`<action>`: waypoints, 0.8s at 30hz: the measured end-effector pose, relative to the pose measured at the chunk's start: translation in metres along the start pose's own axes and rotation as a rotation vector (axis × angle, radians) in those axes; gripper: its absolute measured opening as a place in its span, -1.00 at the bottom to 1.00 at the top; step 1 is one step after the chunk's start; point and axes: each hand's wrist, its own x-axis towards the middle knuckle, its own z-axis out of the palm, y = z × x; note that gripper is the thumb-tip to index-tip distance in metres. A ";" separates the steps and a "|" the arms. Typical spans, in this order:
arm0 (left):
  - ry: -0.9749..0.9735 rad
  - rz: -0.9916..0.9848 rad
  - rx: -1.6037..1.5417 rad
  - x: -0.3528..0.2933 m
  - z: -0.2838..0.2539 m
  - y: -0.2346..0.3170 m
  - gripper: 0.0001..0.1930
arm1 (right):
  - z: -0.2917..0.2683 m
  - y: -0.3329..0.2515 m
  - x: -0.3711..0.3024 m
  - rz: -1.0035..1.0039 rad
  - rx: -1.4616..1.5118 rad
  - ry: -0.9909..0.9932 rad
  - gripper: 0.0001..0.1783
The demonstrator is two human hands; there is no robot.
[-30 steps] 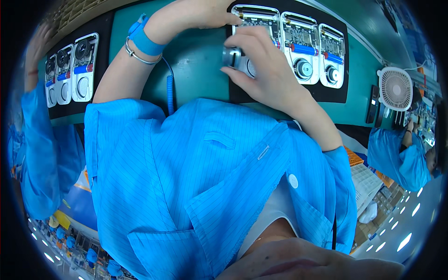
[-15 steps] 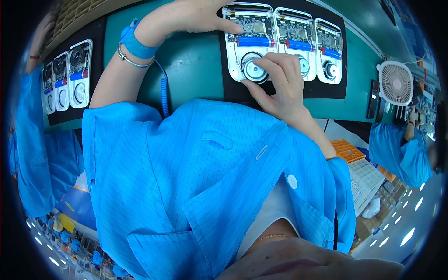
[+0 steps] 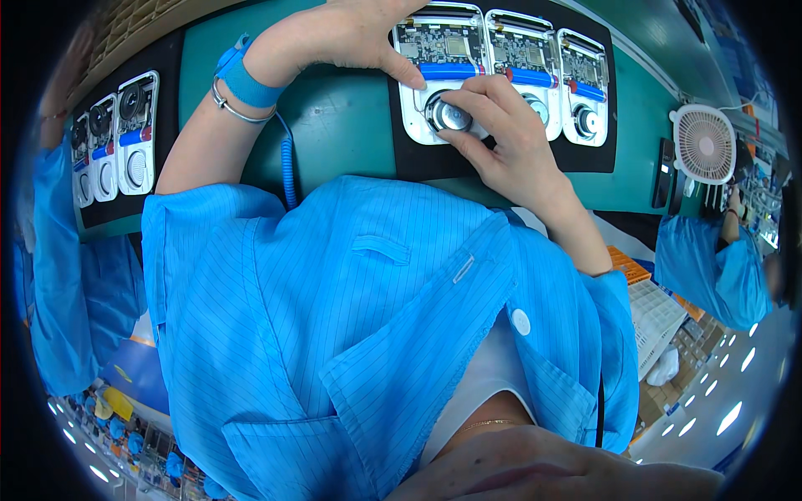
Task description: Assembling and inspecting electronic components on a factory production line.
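Observation:
My right hand point(image 3: 510, 129) pinches a round silver speaker point(image 3: 445, 115) between thumb and fingers. It is tilted in the lower part of a white housing point(image 3: 414, 127), the leftmost of three in front of me. My left hand point(image 3: 355, 35) is at that housing's left side, its thumb stretched out to the end of a blue cylindrical battery point(image 3: 451, 72). Its other fingers run past the top of the picture. Above the battery lies a green circuit board point(image 3: 443, 43). The middle housing point(image 3: 551, 123) and right housing point(image 3: 572, 129) hold similar boards, batteries and speakers.
The housings lie on a black mat point(image 3: 597, 159) on a green table point(image 3: 351, 125). Further left are more white housings point(image 3: 138, 138). A coiled blue cord point(image 3: 288, 171) hangs from my left wristband. A white fan point(image 3: 704, 144) stands right; co-workers' blue sleeves show on both sides.
My right fingers have closed further around the speaker, which now tilts in its housing. My left thumb has shifted down, toward the speaker.

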 end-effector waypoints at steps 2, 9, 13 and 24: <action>-0.014 -0.019 0.006 -0.001 0.000 0.001 0.17 | -0.003 0.001 0.005 -0.006 0.005 -0.044 -0.58; -0.074 -0.055 0.032 0.001 -0.002 0.006 0.28 | -0.007 0.004 0.012 -0.005 -0.025 -0.158 -0.68; -0.079 -0.061 0.025 0.000 -0.002 0.006 0.31 | -0.008 0.004 0.011 -0.001 -0.029 -0.172 -0.69; -0.093 -0.093 0.029 0.001 0.000 0.008 0.32 | -0.003 0.011 0.007 -0.052 -0.038 -0.112 -0.66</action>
